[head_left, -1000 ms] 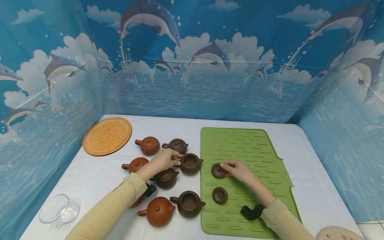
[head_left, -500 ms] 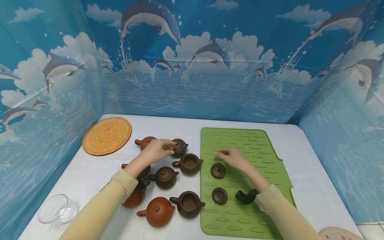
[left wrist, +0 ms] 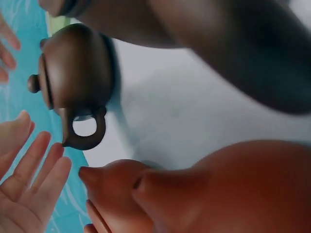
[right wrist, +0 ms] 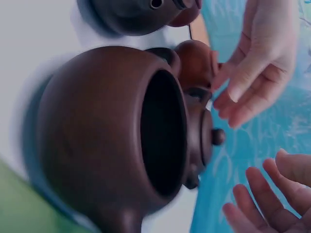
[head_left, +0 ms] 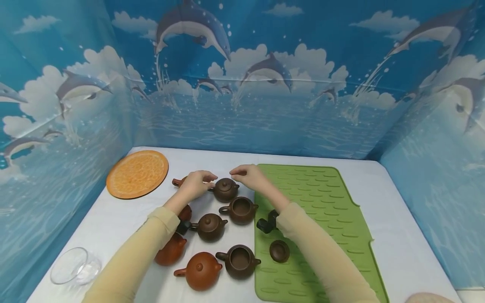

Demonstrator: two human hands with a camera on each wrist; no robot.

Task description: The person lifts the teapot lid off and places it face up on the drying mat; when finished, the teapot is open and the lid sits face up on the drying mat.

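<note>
A dark brown lidded teapot (head_left: 225, 190) stands at the back of the white table, between my two hands. My left hand (head_left: 195, 185) hovers by its handle, fingers extended. My right hand (head_left: 248, 176) is near its spout, holding nothing. In the left wrist view the spread fingers (left wrist: 46, 167) of the left hand lie close to the handle; whether they touch it I cannot tell. The right wrist view has my right hand (right wrist: 272, 199) with fingers apart beside the pot. A lidless dark teapot (head_left: 242, 210) stands just in front, and behind my left hand a reddish teapot is mostly hidden.
A second lidless teapot (head_left: 239, 261), a lidded brown one (head_left: 209, 227) and red-clay teapots (head_left: 201, 271) crowd the near side. One lid (head_left: 279, 251) lies on the green mat (head_left: 326, 202). At left are a clear glass (head_left: 75, 266) and an orange round mat (head_left: 137, 174).
My right hand let go of a lid on the green mat, then moved up and left to the back teapot. My left hand left the lidless pot and shifted back toward the same teapot.
</note>
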